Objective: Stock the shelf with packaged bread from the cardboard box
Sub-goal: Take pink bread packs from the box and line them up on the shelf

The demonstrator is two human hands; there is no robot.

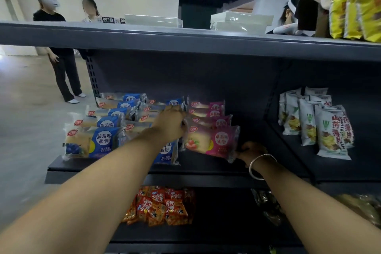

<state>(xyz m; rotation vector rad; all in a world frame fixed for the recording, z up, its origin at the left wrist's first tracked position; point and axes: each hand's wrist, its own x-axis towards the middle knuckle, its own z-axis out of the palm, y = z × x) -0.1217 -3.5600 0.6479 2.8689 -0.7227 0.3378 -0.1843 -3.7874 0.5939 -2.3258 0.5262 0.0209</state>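
Nearest, at six o'clock, two bare forearms reach up into a dark metal shelf unit (99,166). Under them, on the lower shelf, lies a heap of red-orange snack packets (158,206), with dark, blurred wrapped goods (268,204) at about four o'clock.

On the middle shelf, the right hand (250,150), a silver bangle (258,166) on its wrist, sits at about three o'clock from centre with its fingers curled round the right end of the front pink strawberry bread packet (212,142), which tilts down to the right. The left hand (170,123), near the centre, has its fingers curled at the left edge of the pink row; whether it pinches that same packet or one behind it cannot be told. More pink bread packets (210,113) line up behind the front one.

Left of the hands, toward nine o'clock, stand two rows of blue blueberry bread packets (97,140), the second row (167,150) partly hidden by the left forearm. At three o'clock, in the next bay, stand white banana-print snack bags (327,134).

Further up, on the top shelf, lie flat white boxes (153,20) at twelve o'clock, and yellow snack bags (358,12) at two o'clock beside a brown cardboard box (320,20). Beyond, two people (61,51) stand at ten o'clock on the pale floor, and another person (290,12) with a headset is at one o'clock.
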